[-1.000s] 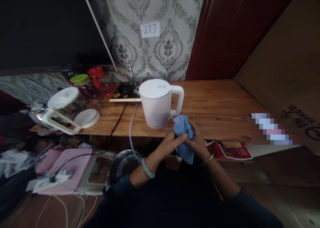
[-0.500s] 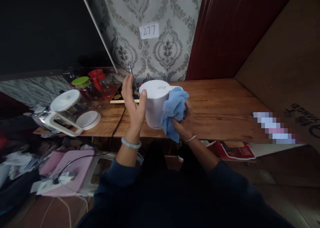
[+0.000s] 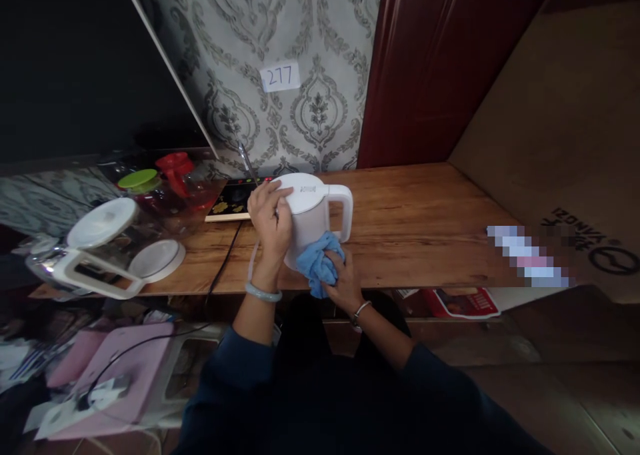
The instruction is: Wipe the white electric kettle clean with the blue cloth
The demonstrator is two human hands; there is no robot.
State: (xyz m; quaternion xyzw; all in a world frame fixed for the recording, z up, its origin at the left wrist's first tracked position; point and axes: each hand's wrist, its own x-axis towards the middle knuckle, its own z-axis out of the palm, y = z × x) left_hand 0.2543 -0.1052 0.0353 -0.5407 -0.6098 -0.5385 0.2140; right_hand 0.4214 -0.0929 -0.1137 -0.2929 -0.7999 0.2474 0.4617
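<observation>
A white electric kettle (image 3: 307, 225) stands upright near the front of the wooden table, its handle (image 3: 347, 215) turned to the right. My left hand (image 3: 271, 222) grips the kettle from its left side, with the fingers over the lid's edge and the thumb toward me. Bunched in my right hand (image 3: 347, 285) is a blue cloth (image 3: 320, 263), pressed on the lower front of the kettle. The cloth and my left hand hide parts of the kettle's wall and base.
An induction cooker (image 3: 233, 200) lies behind my left hand. Left of it stand a glass jug with a green lid (image 3: 137, 180), a red-topped jug (image 3: 175, 168), a white-handled pot (image 3: 103, 223) and a round white base (image 3: 157, 260). A cardboard box (image 3: 565, 148) borders the right side.
The cloth has moved from beside the handle down to the kettle's lower front, uncovering the handle. My left hand has gone from raised and spread to gripping the kettle. The view has shifted right.
</observation>
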